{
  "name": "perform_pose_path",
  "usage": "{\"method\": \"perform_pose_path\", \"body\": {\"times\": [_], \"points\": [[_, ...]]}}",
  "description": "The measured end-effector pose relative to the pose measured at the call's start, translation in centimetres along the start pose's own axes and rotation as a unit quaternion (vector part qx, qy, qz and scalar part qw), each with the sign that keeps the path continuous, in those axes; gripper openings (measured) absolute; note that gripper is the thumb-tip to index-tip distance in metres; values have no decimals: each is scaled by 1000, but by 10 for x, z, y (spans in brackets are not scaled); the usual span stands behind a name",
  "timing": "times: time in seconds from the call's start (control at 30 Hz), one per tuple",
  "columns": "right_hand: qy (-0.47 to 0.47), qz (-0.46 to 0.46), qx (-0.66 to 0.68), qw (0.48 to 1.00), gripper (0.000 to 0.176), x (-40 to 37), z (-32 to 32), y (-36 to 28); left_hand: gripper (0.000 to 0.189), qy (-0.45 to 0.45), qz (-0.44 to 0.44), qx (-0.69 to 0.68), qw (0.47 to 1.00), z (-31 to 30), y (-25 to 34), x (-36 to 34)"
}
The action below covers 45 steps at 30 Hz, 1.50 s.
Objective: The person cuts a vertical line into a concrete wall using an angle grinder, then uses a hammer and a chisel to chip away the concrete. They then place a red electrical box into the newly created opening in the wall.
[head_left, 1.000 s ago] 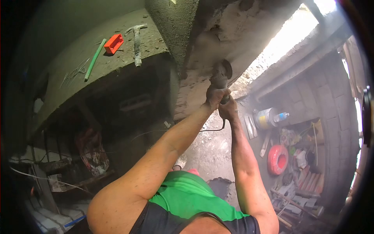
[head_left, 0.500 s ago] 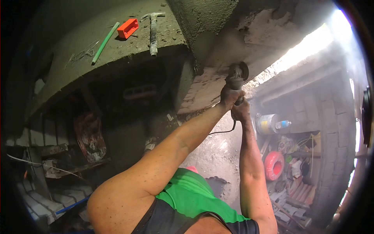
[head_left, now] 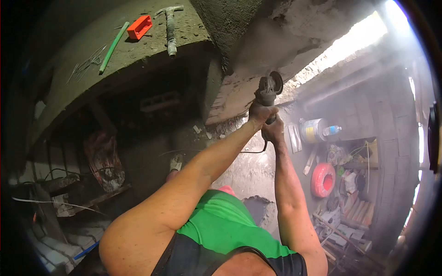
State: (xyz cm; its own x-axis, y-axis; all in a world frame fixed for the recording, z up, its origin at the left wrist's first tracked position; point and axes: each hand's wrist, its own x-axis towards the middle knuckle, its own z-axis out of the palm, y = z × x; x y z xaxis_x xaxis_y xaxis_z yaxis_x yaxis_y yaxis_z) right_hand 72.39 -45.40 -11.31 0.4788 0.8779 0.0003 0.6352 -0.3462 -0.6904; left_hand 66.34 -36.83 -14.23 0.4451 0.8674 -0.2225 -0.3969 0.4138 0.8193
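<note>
So we've got both arms stretched out in front of us, left arm angled across and right arm straighter, with the hands meeting at the angle grinder [head_left: 266,97]. Left hand [head_left: 261,113] is wrapped round its body, fingers closed; right hand [head_left: 275,129] is gripping just below, around the tail end.

Honestly, it's murky in here. Dust haze blurs the concrete [head_left: 258,53] by the disc [head_left: 276,83], and we can't tell if they're touching. Most of our right fingers are hidden, and the rear of the tool is buried in our grip. The cord [head_left: 265,146] drops below, then goes behind our left forearm.

The grinder's head and disc stick out past the left fingers, clear of both hands. Off to the left, a hammer [head_left: 171,34], an orange-red box [head_left: 139,27] and a green tube [head_left: 113,48] lie on the ledge [head_left: 193,39].
</note>
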Motion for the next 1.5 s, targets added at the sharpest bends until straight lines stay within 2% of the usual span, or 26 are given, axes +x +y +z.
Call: {"method": "perform_pose_path", "body": {"times": [0.1,0.17,0.27,0.47,0.77,0.9,0.97,1.07,1.2,1.27,1.4,1.5], "points": [[8,0,-14,1000,62,5,3,-8,37,4,0,44,999,-3,23,-3],[20,-21,11,1000,62,9,4,-17,45,10,33,64,997,-4,36,-3],[25,-24,11,999,62,13,4,-30,52,-6,22,43,999,-7,51,-2],[44,-40,3,998,61,14,5,-46,56,15,60,47,997,-6,70,-11],[36,-53,-3,998,55,26,14,-35,56,27,53,116,991,-14,55,10],[32,-63,6,997,54,30,23,-28,55,42,55,105,992,-19,51,12],[26,-47,4,999,53,29,24,-31,48,9,64,50,997,-24,33,25],[11,-29,10,999,53,34,27,-23,44,18,54,94,994,-25,35,28],[9,-40,-20,999,51,32,20,-36,43,29,67,64,995,-25,29,32],[5,-32,-17,999,51,31,19,-36,58,34,44,99,994,-22,41,23],[6,-40,-12,999,51,34,15,-36,59,29,41,115,992,-20,37,28],[3,-54,-36,998,52,34,10,-37,57,59,51,87,993,-14,42,21]]}}
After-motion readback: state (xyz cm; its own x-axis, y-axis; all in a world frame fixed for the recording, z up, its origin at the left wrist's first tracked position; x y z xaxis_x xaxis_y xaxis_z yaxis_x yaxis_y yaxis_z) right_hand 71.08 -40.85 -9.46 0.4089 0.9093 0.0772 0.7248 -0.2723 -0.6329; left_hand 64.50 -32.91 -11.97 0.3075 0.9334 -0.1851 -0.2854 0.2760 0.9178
